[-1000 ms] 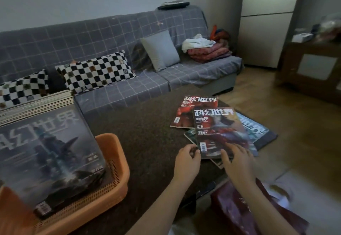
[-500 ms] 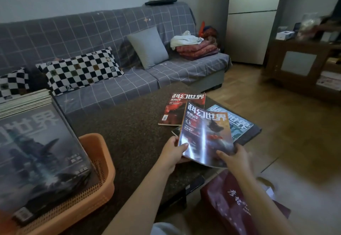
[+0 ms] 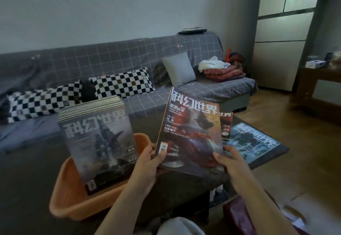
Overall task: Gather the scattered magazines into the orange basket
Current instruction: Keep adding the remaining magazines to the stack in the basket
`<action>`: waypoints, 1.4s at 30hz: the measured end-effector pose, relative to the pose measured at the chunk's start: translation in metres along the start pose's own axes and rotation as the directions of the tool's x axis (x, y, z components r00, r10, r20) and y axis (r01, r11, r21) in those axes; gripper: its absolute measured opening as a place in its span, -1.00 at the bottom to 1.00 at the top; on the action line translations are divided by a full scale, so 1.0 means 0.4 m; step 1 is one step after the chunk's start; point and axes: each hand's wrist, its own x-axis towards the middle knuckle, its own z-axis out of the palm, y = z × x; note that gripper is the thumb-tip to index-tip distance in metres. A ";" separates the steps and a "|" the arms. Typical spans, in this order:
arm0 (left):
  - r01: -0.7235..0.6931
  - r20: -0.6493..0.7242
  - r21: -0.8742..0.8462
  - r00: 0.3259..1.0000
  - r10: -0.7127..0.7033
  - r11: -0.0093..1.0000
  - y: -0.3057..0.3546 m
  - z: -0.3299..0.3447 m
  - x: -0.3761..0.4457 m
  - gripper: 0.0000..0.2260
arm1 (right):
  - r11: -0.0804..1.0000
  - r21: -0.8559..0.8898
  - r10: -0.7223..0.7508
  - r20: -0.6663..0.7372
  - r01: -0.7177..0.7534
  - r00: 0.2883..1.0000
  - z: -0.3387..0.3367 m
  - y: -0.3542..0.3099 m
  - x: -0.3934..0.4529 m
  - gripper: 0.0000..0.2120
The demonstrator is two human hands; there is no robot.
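Note:
I hold a red-covered magazine [image 3: 191, 133] upright above the dark table [image 3: 27, 179]. My left hand [image 3: 149, 162] grips its lower left corner, thumb on the cover. My right hand [image 3: 230, 168] grips its lower right edge. Just left of it the orange basket [image 3: 68, 194] holds a leaning stack of magazines [image 3: 99, 142] with a grey cover in front. On the table to the right lie a blue-covered magazine [image 3: 252, 142] and, partly hidden behind the held one, a red magazine [image 3: 227, 124].
A grey checked sofa [image 3: 147, 64] with checkered pillows [image 3: 121, 83] runs behind the table. Folded blankets [image 3: 223, 73] sit on its right end. A wooden cabinet [image 3: 319, 90] stands at far right on the wood floor. A dark red bag [image 3: 238, 214] lies by my right forearm.
Both hands lifted the red-covered magazine off the pile and carried it left, up close to the orange basket. My view turned left, bringing the basket toward the centre.

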 end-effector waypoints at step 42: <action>0.525 -0.611 0.763 0.776 0.155 0.378 0.054 -0.499 -0.063 -0.90 | 0.466 -0.770 -0.296 0.328 0.435 0.897 0.603 0.127 0.045 -0.64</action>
